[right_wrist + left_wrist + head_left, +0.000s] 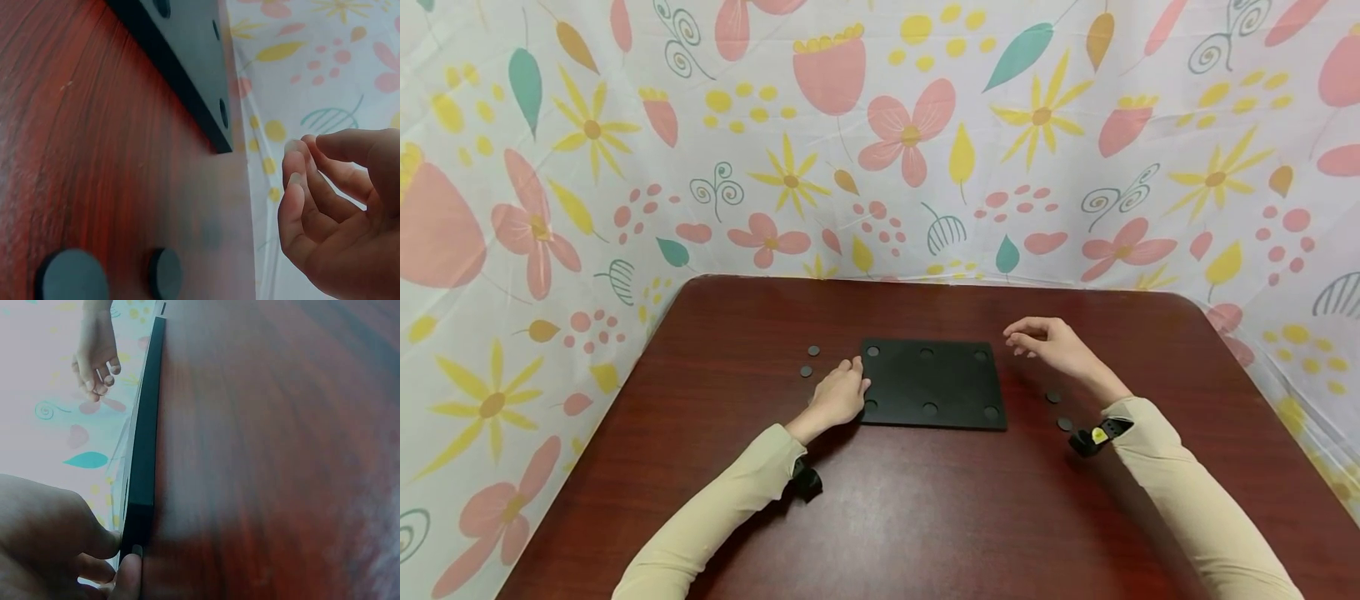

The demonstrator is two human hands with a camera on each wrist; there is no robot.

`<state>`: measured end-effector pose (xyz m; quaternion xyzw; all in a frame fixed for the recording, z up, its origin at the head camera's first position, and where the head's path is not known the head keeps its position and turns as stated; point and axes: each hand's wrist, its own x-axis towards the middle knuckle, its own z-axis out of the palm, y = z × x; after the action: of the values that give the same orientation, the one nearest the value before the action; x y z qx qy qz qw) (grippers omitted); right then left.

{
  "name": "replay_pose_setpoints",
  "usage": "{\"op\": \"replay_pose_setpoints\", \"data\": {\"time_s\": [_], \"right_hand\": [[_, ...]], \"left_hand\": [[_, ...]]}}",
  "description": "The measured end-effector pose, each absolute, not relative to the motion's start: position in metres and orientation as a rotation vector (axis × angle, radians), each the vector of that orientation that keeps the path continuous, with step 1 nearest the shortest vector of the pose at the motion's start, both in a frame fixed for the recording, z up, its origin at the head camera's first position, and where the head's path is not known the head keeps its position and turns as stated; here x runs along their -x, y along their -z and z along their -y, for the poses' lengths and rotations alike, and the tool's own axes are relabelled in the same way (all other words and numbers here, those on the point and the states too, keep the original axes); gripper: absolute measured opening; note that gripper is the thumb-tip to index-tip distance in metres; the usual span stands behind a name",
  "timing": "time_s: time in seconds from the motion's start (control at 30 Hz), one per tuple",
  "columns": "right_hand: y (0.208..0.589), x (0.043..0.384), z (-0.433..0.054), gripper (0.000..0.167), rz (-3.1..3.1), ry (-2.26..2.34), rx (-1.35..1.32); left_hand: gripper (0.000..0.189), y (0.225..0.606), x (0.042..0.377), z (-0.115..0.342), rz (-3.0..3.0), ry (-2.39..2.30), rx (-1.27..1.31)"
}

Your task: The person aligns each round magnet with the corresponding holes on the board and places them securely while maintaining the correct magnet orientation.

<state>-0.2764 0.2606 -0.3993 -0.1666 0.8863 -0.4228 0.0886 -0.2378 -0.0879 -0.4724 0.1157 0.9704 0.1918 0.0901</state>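
A thin black rectangular board [932, 379] with round recesses in two rows lies flat on the table. At its left edge, my left hand [838, 393] grips the board, thumb over the top and a fingertip against its side in the left wrist view. My right hand [1052, 343] hovers off the board's far right corner, fingers loosely curled, nothing visible between them in the right wrist view. Two small dark discs [806, 371] lie left of the board. Near the right wrist are two more dark discs [1053, 397], seen large in the right wrist view.
The dark red-brown wooden table [925, 517] extends around the board, with rounded far corners. A white curtain [880, 150] with printed flowers and leaves hangs behind it and along both sides. Black wrist cameras [805, 479] sit at the cuffs of the beige sleeves.
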Motion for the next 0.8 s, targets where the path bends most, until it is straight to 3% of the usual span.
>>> {"op": "replay_pose_setpoints", "data": {"time_s": [0.4,0.8], "right_hand": [[0.435,0.292,-0.299,0.032,-2.651,1.160,0.479],[0.443,0.281,-0.332,0.034,-2.586,1.103,0.426]], "left_hand": [[0.055,0.473,0.239,0.088,-2.888,-0.573,-0.369],[0.054,0.471,0.238,0.090,-2.869,-0.621,-0.376]]}}
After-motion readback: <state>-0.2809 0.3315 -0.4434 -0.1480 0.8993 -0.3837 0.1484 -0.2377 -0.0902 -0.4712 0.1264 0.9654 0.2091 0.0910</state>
